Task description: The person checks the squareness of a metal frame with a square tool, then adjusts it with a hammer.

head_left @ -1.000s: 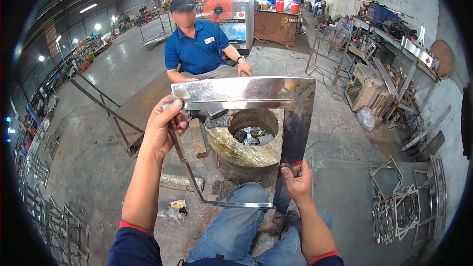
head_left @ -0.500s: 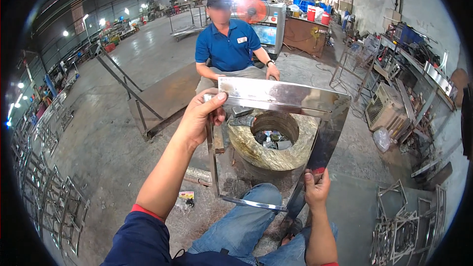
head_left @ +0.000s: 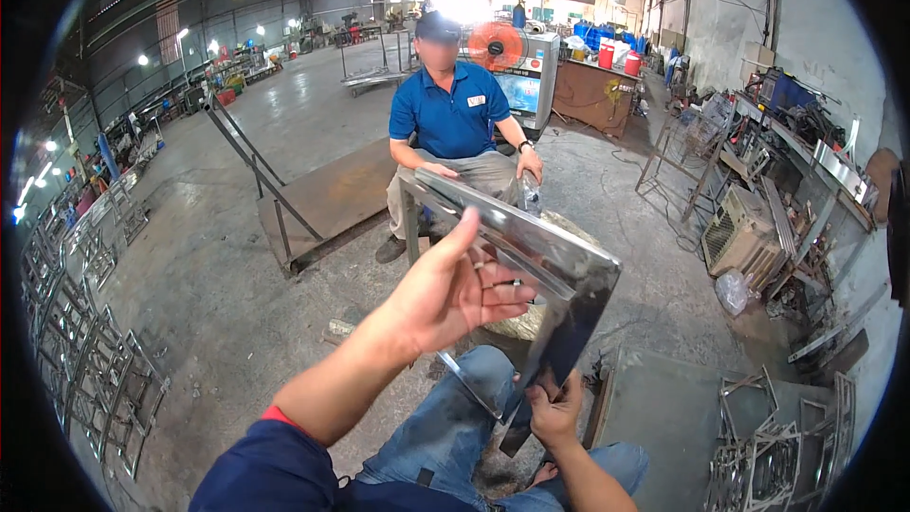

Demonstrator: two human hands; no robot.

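A shiny rectangular metal frame (head_left: 590, 308) is held tilted in front of me, its upper bar running from the far left down toward the near right. My right hand (head_left: 556, 408) grips its lower right side, thumb on the near face. My left hand (head_left: 444, 299) is open beside the upper bar, palm turned up and fingers spread; whether it touches the metal I cannot tell. Behind the frame, a round stone-like ring (head_left: 517, 324) is mostly hidden by my hand and the bars.
Facing me sits a person in a blue shirt (head_left: 445, 114), one hand close to the frame's far corner. A rusty metal platform (head_left: 332, 194) lies to the left. Metal frames (head_left: 758, 436) are stacked at right, near a cluttered bench (head_left: 806, 147). An orange fan (head_left: 497, 45) stands behind.
My left hand has let go of the frame's upper left corner and opened, moving right. The frame has turned and tilted, its near right corner lower. My right hand moved left and down with it.
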